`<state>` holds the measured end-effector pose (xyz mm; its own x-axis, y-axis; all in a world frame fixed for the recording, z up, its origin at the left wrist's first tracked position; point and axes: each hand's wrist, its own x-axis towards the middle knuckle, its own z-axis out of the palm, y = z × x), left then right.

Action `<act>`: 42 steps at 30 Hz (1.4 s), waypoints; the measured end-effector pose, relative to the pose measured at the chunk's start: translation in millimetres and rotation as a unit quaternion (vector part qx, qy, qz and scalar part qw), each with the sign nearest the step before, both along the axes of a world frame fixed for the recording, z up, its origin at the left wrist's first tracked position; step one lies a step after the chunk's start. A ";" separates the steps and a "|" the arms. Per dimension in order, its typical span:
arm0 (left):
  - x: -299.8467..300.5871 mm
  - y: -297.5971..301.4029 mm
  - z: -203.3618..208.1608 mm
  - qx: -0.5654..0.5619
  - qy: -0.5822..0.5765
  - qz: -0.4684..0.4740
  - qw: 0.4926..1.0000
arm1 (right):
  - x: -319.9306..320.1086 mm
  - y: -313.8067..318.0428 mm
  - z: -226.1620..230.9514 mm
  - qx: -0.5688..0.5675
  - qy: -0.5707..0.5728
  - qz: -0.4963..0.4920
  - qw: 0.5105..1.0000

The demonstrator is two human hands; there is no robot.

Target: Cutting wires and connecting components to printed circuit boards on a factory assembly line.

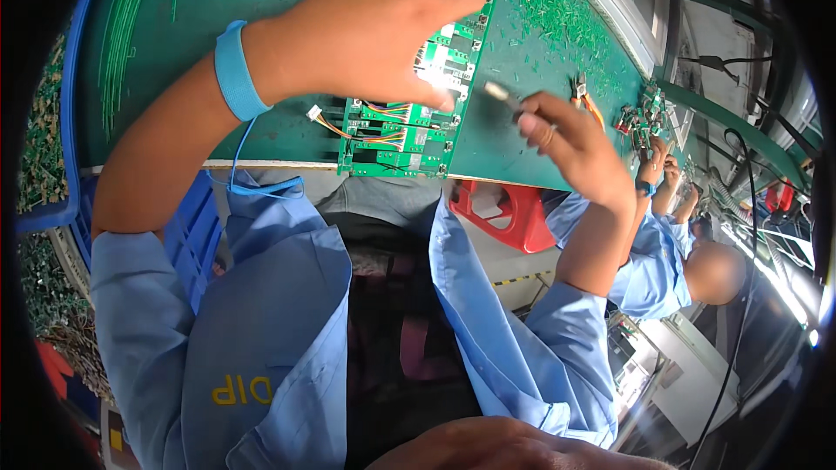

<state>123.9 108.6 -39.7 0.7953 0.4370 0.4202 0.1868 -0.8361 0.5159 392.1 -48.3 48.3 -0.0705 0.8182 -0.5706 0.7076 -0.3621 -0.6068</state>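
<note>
- While one white plug [314, 111] lies left of it, one green board panel [422, 137] rests on the worktop [514, 144], long axis running near to far.
- Left hand [392, 24], nearer, spread open over the panel, clasping nothing visible.
- Right hand [575, 146]: fingers pinching one blurred, pale-tipped object [497, 92], panel to their left.
- One pair of pliers [594, 110] beyond.

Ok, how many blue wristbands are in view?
2: a wider wristband around the wrist behind the left hand, and a smaller-looking wristband on a co-worker at right. Others may be hidden farther back.
</note>
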 end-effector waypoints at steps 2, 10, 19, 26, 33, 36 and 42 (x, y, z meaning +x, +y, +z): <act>-2.7 -3.6 2.3 0.011 -0.003 -0.002 1.000 | -5.2 -16.7 -11.2 -0.018 0.032 -0.003 0.999; -8.4 -9.8 2.1 0.051 -0.012 -0.013 0.999 | -71.0 -16.4 12.5 -0.055 -0.174 0.012 0.983; -6.4 -10.2 0.8 -0.178 0.085 -0.056 0.979 | -24.1 -46.8 -11.7 0.036 -0.002 -0.046 0.998; -12.8 -24.7 3.6 -0.090 0.092 -0.050 0.991 | -50.1 -62.1 -10.7 -0.030 0.011 -0.029 0.999; -13.9 -35.2 14.5 0.007 0.091 -0.052 0.994 | -97.6 -66.2 21.0 0.055 -0.243 0.052 0.967; -17.4 -35.3 17.4 0.002 0.103 -0.043 0.994 | -51.7 -58.1 28.7 -0.020 -0.104 -0.001 0.994; -12.0 -34.4 17.2 0.010 0.103 -0.059 0.993 | -16.9 -34.3 -59.9 0.355 -0.273 -0.042 0.893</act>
<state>111.9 74.2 -22.5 0.9108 0.3284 0.2502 0.1864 -0.8679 0.4603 375.3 -82.6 -11.6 0.1371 0.9770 0.1636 0.9566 -0.0877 -0.2778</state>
